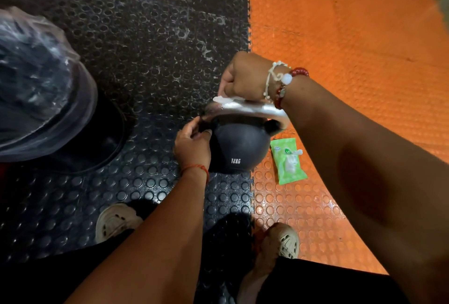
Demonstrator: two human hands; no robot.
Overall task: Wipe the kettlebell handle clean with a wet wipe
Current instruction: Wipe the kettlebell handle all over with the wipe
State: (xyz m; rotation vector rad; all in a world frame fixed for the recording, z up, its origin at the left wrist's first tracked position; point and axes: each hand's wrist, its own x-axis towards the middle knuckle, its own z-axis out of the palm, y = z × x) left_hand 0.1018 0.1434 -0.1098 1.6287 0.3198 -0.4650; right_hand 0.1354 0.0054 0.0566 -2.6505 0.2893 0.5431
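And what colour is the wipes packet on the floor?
The packet is green; clearest in the head view.

Your kettlebell (239, 148) is black with white 12KG lettering, its handle (252, 109) silver. Your wipe (223, 100) is white, the pack (288, 160) green. Round studs pattern the black mat (145, 60) and the orange mat (340, 48). Your beads (300, 72) are red and white, your thread (196, 167) red, your shoes (114, 221) cream

Left hand (193, 145) low, fingers (192, 130) curled round handle (252, 109) end. Right hand (243, 77) above, fisted on wipe (223, 100).
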